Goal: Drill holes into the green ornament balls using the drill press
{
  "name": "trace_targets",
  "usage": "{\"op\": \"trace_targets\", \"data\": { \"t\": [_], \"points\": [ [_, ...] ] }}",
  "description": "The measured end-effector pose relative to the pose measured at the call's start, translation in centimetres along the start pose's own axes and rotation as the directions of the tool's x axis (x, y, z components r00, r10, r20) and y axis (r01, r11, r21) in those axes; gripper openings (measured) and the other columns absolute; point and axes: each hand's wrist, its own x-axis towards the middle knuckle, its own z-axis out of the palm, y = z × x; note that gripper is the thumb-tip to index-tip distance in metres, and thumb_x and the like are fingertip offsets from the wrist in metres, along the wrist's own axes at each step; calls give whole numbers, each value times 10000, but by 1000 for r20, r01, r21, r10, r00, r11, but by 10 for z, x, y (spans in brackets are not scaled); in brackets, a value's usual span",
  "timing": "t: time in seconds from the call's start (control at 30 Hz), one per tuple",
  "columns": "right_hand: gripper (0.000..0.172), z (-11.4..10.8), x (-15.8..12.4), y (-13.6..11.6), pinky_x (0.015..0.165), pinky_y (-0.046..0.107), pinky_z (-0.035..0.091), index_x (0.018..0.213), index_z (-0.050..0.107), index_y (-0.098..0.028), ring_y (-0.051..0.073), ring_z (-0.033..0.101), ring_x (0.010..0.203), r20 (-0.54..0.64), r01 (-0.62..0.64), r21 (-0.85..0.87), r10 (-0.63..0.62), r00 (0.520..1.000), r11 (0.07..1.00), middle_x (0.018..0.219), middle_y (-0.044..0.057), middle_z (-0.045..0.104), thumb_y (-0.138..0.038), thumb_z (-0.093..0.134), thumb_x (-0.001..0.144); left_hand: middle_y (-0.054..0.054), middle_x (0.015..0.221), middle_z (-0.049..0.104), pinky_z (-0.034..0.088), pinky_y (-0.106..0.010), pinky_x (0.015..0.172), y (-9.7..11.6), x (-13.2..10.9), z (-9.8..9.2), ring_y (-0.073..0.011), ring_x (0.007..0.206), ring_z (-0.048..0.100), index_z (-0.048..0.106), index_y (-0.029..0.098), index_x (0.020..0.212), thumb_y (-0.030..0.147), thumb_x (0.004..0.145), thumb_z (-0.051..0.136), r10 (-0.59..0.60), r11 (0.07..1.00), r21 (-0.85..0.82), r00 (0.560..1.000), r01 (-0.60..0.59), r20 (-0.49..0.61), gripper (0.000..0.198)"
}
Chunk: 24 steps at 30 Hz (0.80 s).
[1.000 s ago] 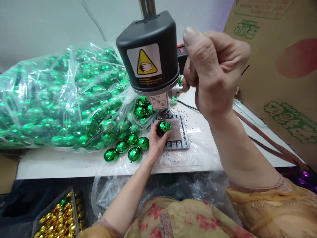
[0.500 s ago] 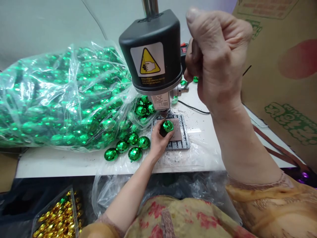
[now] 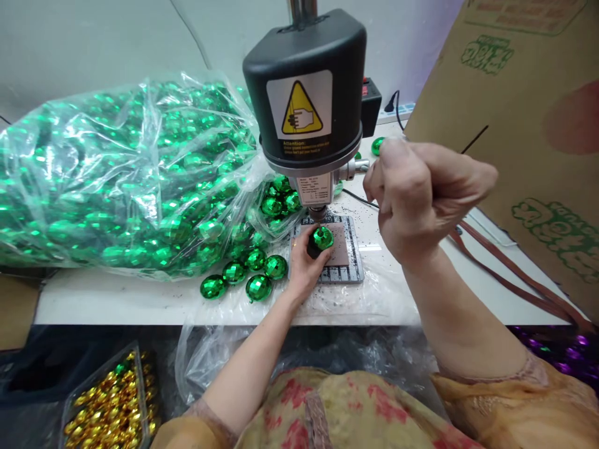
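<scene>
My left hand [image 3: 303, 265] is closed around a shiny green ornament ball [image 3: 322, 238], its fingers and thumb on either side. The ball sits over a brown pad [image 3: 341, 252] on the slotted metal base [image 3: 358, 268] of a small drill press [image 3: 304, 93]. Right above the ball is the chuck [image 3: 318, 213]; whether a bit touches the ball I cannot tell. My right hand [image 3: 421, 193] makes a fist to the right of the press, near its silver side hub [image 3: 358, 167]. Whatever lies inside that fist is hidden.
A big clear bag [image 3: 116, 181] of green balls fills the left of the white table [image 3: 116, 302]. Several loose green faceted balls [image 3: 259, 287] lie beside my left forearm. A cardboard box [image 3: 524, 149] stands at right. Below left is a bin [image 3: 140, 399] of small gold balls.
My right fist has come down beside the press, from level with its black housing to lower down. The left hand keeps its hold on the ball. The view has shifted slightly.
</scene>
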Motion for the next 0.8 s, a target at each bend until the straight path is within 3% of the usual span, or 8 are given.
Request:
{"op": "trace_targets", "data": {
  "t": [0.5, 0.8],
  "points": [
    [543, 1, -10, 17, 434, 299, 272, 494, 234, -174, 67, 340, 388, -68, 216, 4, -215, 974, 976, 445, -48, 263, -227, 609, 884, -95, 1303, 681, 453, -468, 1100, -1, 0, -1, -280, 1235, 629, 616, 234, 1291, 303, 822, 791, 35, 999, 9, 999, -36, 10, 505],
    [529, -6, -19, 28, 383, 294, 281, 529, 186, -191, 69, 287, 361, -19, 319, 21, -318, 948, 948, 457, -53, 250, -182, 607, 848, -92, 1312, 664, 442, -471, 1108, -3, -1, -1, -292, 1278, 587, 595, 248, 1331, 347, 824, 792, 29, 1000, -5, 1000, -29, 8, 552]
  ]
}}
